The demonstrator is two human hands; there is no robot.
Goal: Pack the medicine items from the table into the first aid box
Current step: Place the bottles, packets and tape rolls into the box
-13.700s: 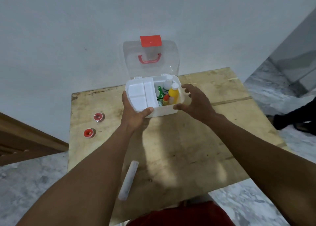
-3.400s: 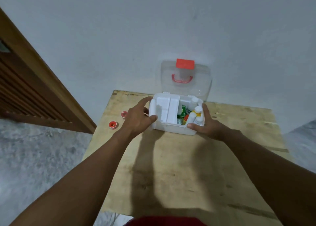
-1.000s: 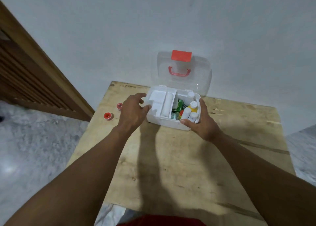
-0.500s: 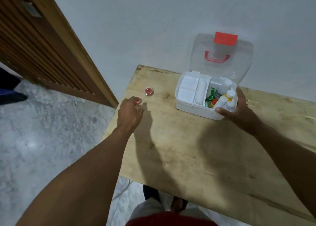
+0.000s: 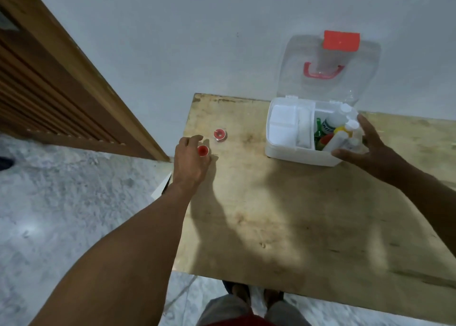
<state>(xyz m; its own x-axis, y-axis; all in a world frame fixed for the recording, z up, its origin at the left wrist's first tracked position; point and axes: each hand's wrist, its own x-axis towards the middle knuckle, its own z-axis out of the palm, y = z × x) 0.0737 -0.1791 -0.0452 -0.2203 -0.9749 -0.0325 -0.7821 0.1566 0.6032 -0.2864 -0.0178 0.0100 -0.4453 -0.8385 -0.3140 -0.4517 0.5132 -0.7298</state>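
Note:
The white first aid box (image 5: 296, 154) stands open at the back right of the wooden table (image 5: 283, 214), its clear lid (image 5: 328, 79) with a red latch leaning on the wall. Inside are a white tray insert (image 5: 281, 126) and several bottles (image 5: 333, 122). My right hand (image 5: 370, 150) touches the box's front right corner, fingers spread and fairly straight. My left hand (image 5: 190, 160) is at the table's left edge, its fingers curled round a small red round item (image 5: 203, 150). A second red round item (image 5: 220, 133) lies on the table just beyond it.
A wooden slatted door (image 5: 49, 91) stands to the left, with grey marble floor (image 5: 74, 202) below the table's left edge. The white wall (image 5: 197, 42) is right behind the table. My feet (image 5: 246, 293) show under the near edge.
My left hand has left the box, reached to the table's left edge and closed on the nearer red item. My right hand's hold on the box corner has loosened.

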